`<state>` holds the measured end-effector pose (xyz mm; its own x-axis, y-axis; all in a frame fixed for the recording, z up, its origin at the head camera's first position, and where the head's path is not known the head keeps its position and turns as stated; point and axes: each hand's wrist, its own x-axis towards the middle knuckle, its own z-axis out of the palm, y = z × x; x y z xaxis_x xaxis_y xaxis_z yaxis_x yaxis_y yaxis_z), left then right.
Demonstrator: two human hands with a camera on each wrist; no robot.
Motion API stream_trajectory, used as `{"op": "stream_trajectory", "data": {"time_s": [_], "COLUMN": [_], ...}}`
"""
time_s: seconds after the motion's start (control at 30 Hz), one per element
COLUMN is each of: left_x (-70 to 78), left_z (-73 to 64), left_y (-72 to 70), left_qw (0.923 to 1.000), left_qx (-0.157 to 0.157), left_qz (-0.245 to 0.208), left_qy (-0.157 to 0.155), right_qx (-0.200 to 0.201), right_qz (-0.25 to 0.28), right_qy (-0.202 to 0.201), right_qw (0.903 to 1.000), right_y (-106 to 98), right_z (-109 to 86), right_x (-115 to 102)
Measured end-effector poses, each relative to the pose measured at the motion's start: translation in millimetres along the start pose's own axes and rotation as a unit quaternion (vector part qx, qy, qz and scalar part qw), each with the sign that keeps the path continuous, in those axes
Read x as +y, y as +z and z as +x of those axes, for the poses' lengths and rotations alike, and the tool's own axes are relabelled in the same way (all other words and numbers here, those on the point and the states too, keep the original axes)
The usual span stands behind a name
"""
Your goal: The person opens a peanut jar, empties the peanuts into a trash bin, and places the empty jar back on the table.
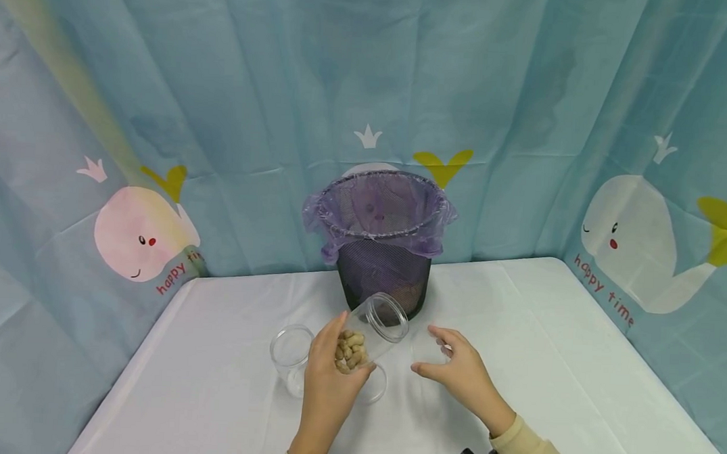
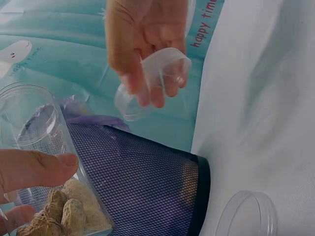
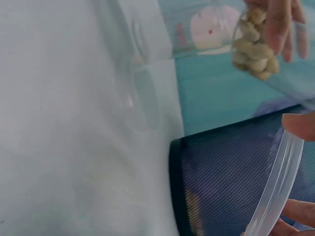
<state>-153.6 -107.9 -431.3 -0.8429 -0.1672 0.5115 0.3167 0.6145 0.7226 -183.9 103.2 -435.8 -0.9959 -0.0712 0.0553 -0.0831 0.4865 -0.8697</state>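
My left hand (image 1: pixel 330 388) grips a clear plastic jar (image 1: pixel 362 324) off the table, its open mouth tipped up and to the right. Unshelled peanuts (image 1: pixel 350 350) lie at the jar's lower end. To the right, apart from the jar, my right hand (image 1: pixel 463 373) pinches a clear round lid (image 3: pixel 278 182) by its rim between thumb and fingers. A second clear jar (image 1: pixel 291 349) stands uncovered on the table, left of my left hand and partly behind it. Another clear lid (image 2: pixel 246 211) lies on the white cloth, partly hidden by my left hand in the head view.
A black mesh bin (image 1: pixel 386 275) with a purple liner bag (image 1: pixel 382 207) over its rim stands at the table's back, just beyond the held jar. A blue printed curtain (image 1: pixel 270 128) hangs behind and at both sides. White cloth covers the table (image 1: pixel 199 369).
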Motion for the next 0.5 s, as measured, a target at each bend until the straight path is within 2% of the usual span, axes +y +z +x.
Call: {"op": "stream_trajectory", "data": {"time_s": [0.2, 0.5], "left_x": [2.8, 6.1], "left_z": [0.4, 1.0], "left_y": [-2.7, -6.7], "left_qw": [1.0, 0.9993], "left_qx": [0.001, -0.012], "left_qz": [-0.001, -0.019], "left_qy": [0.0, -0.03], "right_qx": [-0.008, -0.011], "right_qz": [0.002, -0.017], "right_qy": [0.01, 0.014], "right_qw": [0.9999, 0.9997], "right_y": [6, 15], "right_z": [4.0, 8.8], "right_x": [8, 18]}}
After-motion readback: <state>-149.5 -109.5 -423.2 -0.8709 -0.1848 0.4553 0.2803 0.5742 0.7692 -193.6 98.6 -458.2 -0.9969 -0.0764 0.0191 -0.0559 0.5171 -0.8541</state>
